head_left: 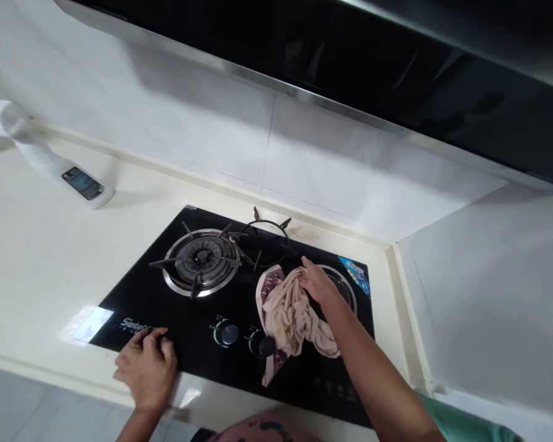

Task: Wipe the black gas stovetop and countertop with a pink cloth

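My right hand [316, 280] grips a bunched pinkish-beige cloth [291, 313] with a purple patterned border. The cloth lies over the right half of a black glass gas hob [184, 344], draped close to the right control knob [266, 346]. Part of the right burner [343, 285] is hidden behind that hand and forearm. At the hob's front left corner rests my left hand [150, 367], its fingers bent and apart with nothing in them. A loose pan support [286, 240] stands at the back middle of the hob, off its burner.
The left burner [201, 256] has its pan support in place. A white spray bottle [55, 162] stands on the cream countertop [41, 258] at the left. Overhead, a black range hood [332, 67] juts out low. A side wall [493, 288] closes off the right.
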{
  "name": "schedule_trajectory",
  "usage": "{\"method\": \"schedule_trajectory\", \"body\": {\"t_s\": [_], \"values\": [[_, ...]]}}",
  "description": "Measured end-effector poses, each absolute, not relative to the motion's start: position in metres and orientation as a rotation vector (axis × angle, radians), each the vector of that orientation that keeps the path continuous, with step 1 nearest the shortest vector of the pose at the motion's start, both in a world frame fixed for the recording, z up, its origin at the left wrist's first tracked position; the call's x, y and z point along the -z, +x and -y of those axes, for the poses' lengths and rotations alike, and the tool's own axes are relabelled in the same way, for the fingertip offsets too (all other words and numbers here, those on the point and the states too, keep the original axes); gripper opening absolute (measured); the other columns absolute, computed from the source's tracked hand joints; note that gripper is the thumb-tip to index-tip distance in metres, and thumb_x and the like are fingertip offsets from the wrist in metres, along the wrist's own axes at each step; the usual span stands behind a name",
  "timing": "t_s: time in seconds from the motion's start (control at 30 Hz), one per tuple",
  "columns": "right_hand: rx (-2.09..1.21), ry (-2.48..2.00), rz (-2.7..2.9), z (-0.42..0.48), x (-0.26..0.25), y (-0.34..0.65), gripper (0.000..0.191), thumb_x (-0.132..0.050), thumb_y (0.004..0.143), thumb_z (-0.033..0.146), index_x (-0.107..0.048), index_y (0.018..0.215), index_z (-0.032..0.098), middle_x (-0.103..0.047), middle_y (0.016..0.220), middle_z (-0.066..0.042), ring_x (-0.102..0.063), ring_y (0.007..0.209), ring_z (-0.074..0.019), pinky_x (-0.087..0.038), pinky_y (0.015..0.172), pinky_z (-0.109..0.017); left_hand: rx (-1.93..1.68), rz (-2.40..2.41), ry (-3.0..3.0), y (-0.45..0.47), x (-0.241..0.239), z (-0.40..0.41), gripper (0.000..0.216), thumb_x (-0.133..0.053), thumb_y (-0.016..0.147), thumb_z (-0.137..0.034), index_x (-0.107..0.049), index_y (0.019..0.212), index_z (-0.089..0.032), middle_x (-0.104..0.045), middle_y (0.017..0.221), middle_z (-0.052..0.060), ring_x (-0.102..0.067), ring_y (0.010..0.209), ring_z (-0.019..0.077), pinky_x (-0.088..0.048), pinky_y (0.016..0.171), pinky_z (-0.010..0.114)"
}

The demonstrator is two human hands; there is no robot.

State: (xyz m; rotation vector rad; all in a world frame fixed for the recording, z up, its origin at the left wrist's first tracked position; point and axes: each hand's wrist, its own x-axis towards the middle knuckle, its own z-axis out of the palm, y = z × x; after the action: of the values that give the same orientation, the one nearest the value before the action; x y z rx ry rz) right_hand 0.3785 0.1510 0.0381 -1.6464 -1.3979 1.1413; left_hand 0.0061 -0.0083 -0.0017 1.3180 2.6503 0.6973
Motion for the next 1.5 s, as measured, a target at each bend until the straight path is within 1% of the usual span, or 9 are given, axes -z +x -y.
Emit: {"method": "schedule_trajectory", "body": {"t_s": [0.13,0.3,0.47,0.6,0.7,0.77,1.0,1.27,1.5], "values": [[-1.026,-1.789,1.704,-0.133,-0.045,0.397,0.043,-0.032,0.106,0.049,-0.065,0.105,0.022,-0.072,0.091,-0.007,-0.067,0.084,-0.0222,-0.054,0.077,-0.036,-0.702,-2.645,1.329,0.006,0.004,0.009,0.042,-0.037,0.099,-0.042,-0.071,0.11,-0.02,-0.06,0.141,0.019,-0.05,0.134,0.0436,-0.043,0.107,0.068],[-0.739,-1.836,2.108,-0.109,-0.048,0.393,0.02,-0.049,0.097,0.024,-0.069,0.098,0.022,-0.074,0.105,-0.013,-0.061,0.111,-0.0298,-0.043,0.102,-0.046,-0.711,-2.649,1.329,0.006,0.006,0.009,0.041,-0.039,0.1,-0.041,-0.072,0.111,-0.02,-0.06,0.141,0.019,-0.05,0.133,0.0438,-0.044,0.105,0.068],[-0.307,-1.696,2.689,-0.113,-0.056,0.391,0.03,-0.043,0.098,0.014,-0.071,0.106,0.021,-0.073,0.111,-0.015,-0.058,0.112,-0.0311,-0.04,0.102,-0.048,-0.706,-2.653,1.332,0.006,0.006,0.01,0.041,-0.038,0.1,-0.042,-0.072,0.111,-0.02,-0.059,0.143,0.019,-0.05,0.133,0.0434,-0.045,0.105,0.068],[-0.24,-1.594,2.78,-0.125,-0.056,0.419,0.039,-0.043,0.098,0.013,-0.072,0.121,0.023,-0.073,0.121,-0.01,-0.057,0.116,-0.0265,-0.039,0.105,-0.043,-0.721,-2.657,1.339,0.004,0.009,0.011,0.04,-0.039,0.101,-0.042,-0.072,0.111,-0.021,-0.06,0.141,0.018,-0.05,0.133,0.043,-0.045,0.104,0.067],[-0.16,-1.603,2.773,-0.138,-0.051,0.442,0.047,-0.042,0.099,0.014,-0.07,0.135,0.025,-0.07,0.139,-0.008,-0.056,0.122,-0.0275,-0.038,0.106,-0.045,-0.733,-2.655,1.358,0.004,0.011,0.011,0.039,-0.04,0.101,-0.041,-0.072,0.11,-0.02,-0.061,0.139,0.018,-0.05,0.132,0.043,-0.045,0.103,0.066],[-0.133,-1.653,2.738,-0.145,-0.049,0.453,0.044,-0.043,0.103,0.021,-0.072,0.134,0.029,-0.07,0.142,-0.006,-0.057,0.119,-0.0288,-0.038,0.102,-0.047,-0.745,-2.655,1.368,0.003,0.012,0.012,0.038,-0.041,0.1,-0.041,-0.071,0.109,-0.021,-0.062,0.139,0.018,-0.051,0.132,0.042,-0.045,0.104,0.064],[-0.103,-1.893,2.517,-0.157,-0.044,0.482,0.04,-0.041,0.109,0.031,-0.078,0.123,0.032,-0.076,0.13,-0.006,-0.061,0.114,-0.0289,-0.038,0.097,-0.048,-0.766,-2.664,1.401,0.002,0.016,0.014,0.04,-0.039,0.102,-0.043,-0.071,0.107,-0.02,-0.063,0.136,0.018,-0.051,0.13,0.0406,-0.044,0.104,0.061],[-0.137,-2.46,2.162,-0.111,-0.025,0.531,0.052,-0.026,0.111,0.032,-0.076,0.128,0.028,-0.073,0.134,-0.011,-0.059,0.133,-0.0305,-0.044,0.104,-0.052,-0.776,-2.664,1.396,0.003,0.019,0.017,0.041,-0.04,0.103,-0.042,-0.073,0.109,-0.019,-0.061,0.138,0.018,-0.051,0.128,0.0395,-0.044,0.102,0.061],[-0.189,-2.701,2.174,-0.114,-0.04,0.514,0.055,-0.025,0.112,0.041,-0.075,0.129,0.026,-0.077,0.124,-0.014,-0.068,0.121,-0.0355,-0.051,0.099,-0.057,-0.757,-2.689,1.377,0.004,0.021,0.017,0.038,-0.042,0.101,-0.04,-0.073,0.107,-0.019,-0.061,0.136,0.018,-0.05,0.128,0.0402,-0.044,0.104,0.063]]}}
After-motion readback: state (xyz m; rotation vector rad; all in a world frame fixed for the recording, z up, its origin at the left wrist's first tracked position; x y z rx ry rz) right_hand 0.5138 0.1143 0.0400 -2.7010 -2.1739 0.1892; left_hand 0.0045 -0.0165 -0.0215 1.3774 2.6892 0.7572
